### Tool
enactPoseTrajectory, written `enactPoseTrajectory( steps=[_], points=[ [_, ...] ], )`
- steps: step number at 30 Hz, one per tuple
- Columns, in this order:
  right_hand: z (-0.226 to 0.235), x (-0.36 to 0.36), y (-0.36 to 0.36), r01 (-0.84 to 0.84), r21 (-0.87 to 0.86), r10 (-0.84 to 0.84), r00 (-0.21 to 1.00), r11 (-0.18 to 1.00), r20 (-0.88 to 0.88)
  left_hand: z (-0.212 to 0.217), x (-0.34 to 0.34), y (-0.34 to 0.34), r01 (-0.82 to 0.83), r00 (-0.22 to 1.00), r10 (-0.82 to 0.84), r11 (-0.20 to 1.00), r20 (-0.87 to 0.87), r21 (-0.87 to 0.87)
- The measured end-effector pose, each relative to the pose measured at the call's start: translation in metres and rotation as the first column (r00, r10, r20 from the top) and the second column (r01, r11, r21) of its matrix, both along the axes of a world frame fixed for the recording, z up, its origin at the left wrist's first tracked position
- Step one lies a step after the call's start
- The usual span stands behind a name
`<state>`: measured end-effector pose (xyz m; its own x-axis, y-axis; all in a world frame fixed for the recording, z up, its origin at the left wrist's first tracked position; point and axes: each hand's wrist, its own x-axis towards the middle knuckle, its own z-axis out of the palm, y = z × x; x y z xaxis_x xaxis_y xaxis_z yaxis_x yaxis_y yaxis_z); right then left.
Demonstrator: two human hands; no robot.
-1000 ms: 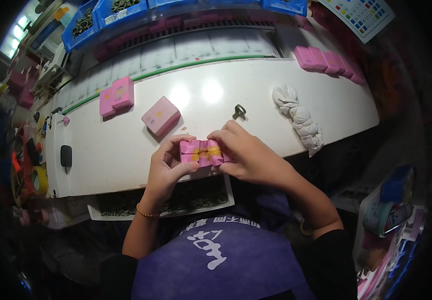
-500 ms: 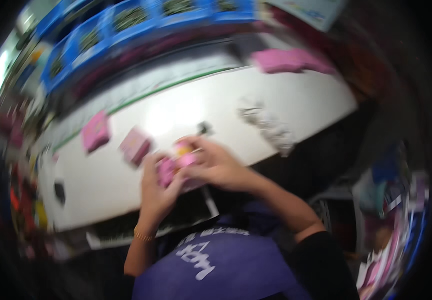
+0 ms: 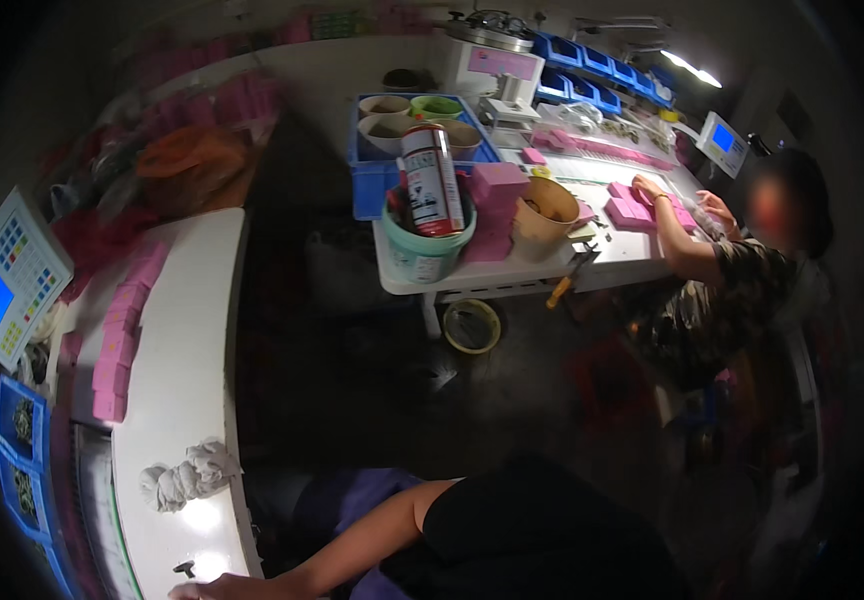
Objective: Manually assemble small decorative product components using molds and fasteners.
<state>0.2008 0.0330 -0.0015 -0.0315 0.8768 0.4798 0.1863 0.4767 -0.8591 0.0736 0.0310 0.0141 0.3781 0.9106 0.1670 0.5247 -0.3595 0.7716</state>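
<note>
My right forearm (image 3: 352, 545) reaches left across the lower edge of the view. Its hand (image 3: 214, 588) is at the white table (image 3: 177, 330), mostly cut off by the frame, so its grip is hidden. A small black object (image 3: 184, 568) lies just beyond the fingers. Farther along the table is a crumpled grey-white cloth (image 3: 190, 477). Several pink blocks (image 3: 115, 345) stand in a row along the table's left side. My left hand is out of view.
At right, a co-worker (image 3: 742, 290) handles pink blocks (image 3: 632, 208) at another white table. On its near end stand a green bucket (image 3: 422, 262) holding a spray can (image 3: 432, 185) and a tan bucket (image 3: 544, 225). A yellow-rimmed bucket (image 3: 473, 327) sits below. Control panel (image 3: 12, 280) at left.
The view has swung far to the right, bringing the co-worker and second table in. My hands, earlier together around pink pieces with something yellow, have moved to or past the lower-left edge.
</note>
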Motion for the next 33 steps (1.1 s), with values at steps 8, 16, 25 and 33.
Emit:
enactPoseTrajectory(
  steps=[8,16,25,33],
  points=[
    [0.039,0.021,-0.01,0.067,0.214,-0.055,0.996,0.974,-0.064,-0.005,0.044,-0.008,0.124,0.992,-0.124,0.992,-0.03,-0.007],
    [0.022,0.022,-0.018,-0.167,0.065,0.175,0.973,0.984,-0.147,-0.008,0.066,-0.006,0.214,0.975,-0.213,0.977,-0.061,0.012],
    [0.001,0.018,0.007,0.25,0.254,-0.159,0.93,0.934,-0.331,-0.032,0.042,0.007,0.208,0.976,-0.204,0.977,-0.075,0.051],
    [0.02,-0.042,0.015,0.023,-0.203,-0.046,0.993,0.979,-0.11,-0.015,-0.092,-0.063,0.041,0.787,0.309,0.837,-0.533,0.546]
  ],
)
